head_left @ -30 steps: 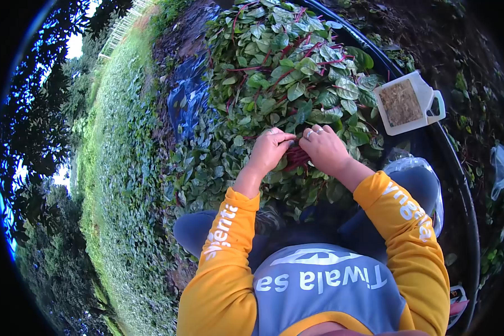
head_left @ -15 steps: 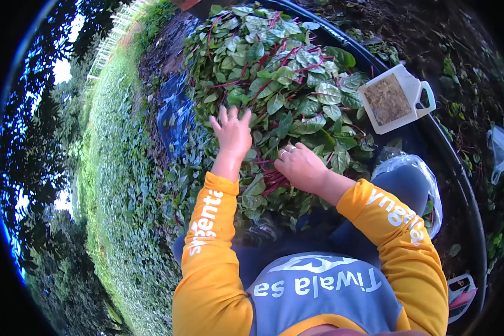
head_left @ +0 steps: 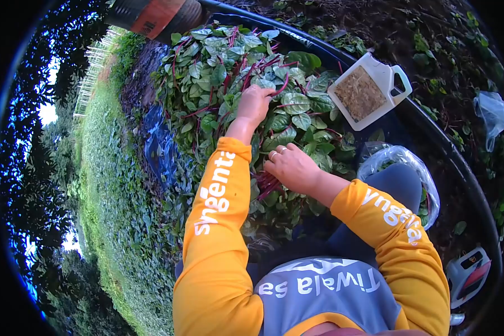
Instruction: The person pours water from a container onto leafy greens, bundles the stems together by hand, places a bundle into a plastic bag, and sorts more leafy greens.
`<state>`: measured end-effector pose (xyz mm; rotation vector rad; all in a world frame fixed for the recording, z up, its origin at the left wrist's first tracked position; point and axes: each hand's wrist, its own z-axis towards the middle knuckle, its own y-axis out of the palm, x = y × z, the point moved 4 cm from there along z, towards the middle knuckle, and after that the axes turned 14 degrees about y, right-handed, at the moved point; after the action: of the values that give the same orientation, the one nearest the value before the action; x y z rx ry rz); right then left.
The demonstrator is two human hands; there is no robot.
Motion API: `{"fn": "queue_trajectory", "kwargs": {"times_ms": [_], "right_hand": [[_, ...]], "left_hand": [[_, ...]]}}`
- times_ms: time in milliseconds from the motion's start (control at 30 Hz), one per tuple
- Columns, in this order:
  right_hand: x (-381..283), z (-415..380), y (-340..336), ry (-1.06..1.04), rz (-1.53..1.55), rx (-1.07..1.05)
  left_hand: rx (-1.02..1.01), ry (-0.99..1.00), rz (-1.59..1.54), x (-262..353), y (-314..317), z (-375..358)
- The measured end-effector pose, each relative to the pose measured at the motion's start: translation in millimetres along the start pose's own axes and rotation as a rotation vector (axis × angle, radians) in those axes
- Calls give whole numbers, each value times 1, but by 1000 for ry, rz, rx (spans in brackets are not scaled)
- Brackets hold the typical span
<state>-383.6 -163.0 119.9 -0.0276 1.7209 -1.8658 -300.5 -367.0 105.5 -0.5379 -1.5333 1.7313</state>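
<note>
Outdoors, a black tub (head_left: 341,53) holds leafy red-stemmed greens (head_left: 229,73). Left hand (head_left: 254,103) grips into them; right hand (head_left: 290,167) clamps a stem bundle (head_left: 266,183), which could slip if loosened.

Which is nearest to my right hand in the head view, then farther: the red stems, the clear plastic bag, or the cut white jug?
From the right hand:
1. Red stems, under the hand and touching it.
2. Clear plastic bag, to its right, by the knee.
3. Cut white jug, up and right, on the tub's rim.
</note>
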Motion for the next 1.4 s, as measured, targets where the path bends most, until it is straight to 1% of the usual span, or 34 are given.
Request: {"fn": "queue_trajectory", "kwargs": {"times_ms": [33,67,100,133,167,200,233,267,300,333,367,433,467,500,533,567,600,633,700,733,800,833,900,967,1033,1067,1100,1167,1200,1233,1300,1367,1400], "right_hand": [[1,0,1,14,-2,30],[1,1,2,3,-4,50],[-1,1,2,-12,-1,49],[-3,1,-1,-21,24,126],[-5,0,-5,-28,49,204],[-9,-3,-20,-76,76,337],[-11,-3,-19,-85,78,338],[-12,-3,-17,-73,60,358],[-12,-3,-15,-57,44,377],[-13,0,-10,-54,23,251],[-15,-1,-10,-58,23,251],[-19,-2,-7,-56,59,88],[-21,-4,-6,-93,47,132],[-24,-5,-5,-95,42,138],[-25,-5,-3,-110,62,85],[-26,-5,-1,-124,80,34],[-26,-5,2,-126,71,10],[-24,-6,0,-122,61,21],[-21,-6,-3,-140,107,5],[-17,-4,-3,-107,72,-94],[-9,-4,-5,-112,54,-65],[-5,-4,-6,-117,37,-38],[-1,-4,-6,-104,21,-59],[0,-3,-4,-93,-2,-36],[-4,-3,-1,-99,0,-5],[-5,-2,-1,-95,-1,31],[-7,-2,-1,-104,-3,30],[-11,-2,-4,-116,-2,68],[-12,-1,-4,-120,-2,68],[-13,-1,-6,-125,-5,99],[-14,-1,-6,-131,-7,124],[-15,0,-7,-116,-6,199],[-16,1,-8,-112,5,215]], "left_hand": [[37,19,-73,8,-12,-17],[38,8,-66,14,-24,-35],[40,-23,-138,21,-34,-55],[44,-53,-211,26,-42,-76],[51,-62,-206,30,-47,-97],[7,-75,-341,32,-49,-118],[-38,-86,-476,33,-50,-135],[-31,-90,-471,33,-57,-148],[-134,-117,-760,35,-56,-160],[-239,-143,-1052,39,-56,-168],[-237,-145,-1051,34,-62,-166],[-251,-149,-856,14,-72,-147],[-49,-299,-842,-3,-70,-131],[121,-309,-683,-22,-69,-110],[166,-374,-597,-46,-61,-87],[265,-381,-610,-67,-49,-66],[258,-305,-391,-76,-43,-45],[272,-291,-303,-88,-29,-29],[141,-359,-16,-102,-4,-6],[144,-353,-15,-109,1,1],[-9,-355,48,-122,16,4],[-14,-354,49,-121,12,3],[-102,-343,-96,-109,-6,-1],[-118,-354,-82,-102,-21,-13],[-45,-280,-209,-90,-36,-28],[-38,-312,-291,-78,-46,-36],[-31,-319,-288,-64,-58,-42],[36,-275,-394,-43,-74,-55],[65,-230,-336,-27,-84,-63],[63,-222,-361,-12,-90,-72],[54,-103,-294,11,-90,-94],[-32,-91,-366,31,-77,-122],[-64,-137,-471,41,-66,-138]]}}
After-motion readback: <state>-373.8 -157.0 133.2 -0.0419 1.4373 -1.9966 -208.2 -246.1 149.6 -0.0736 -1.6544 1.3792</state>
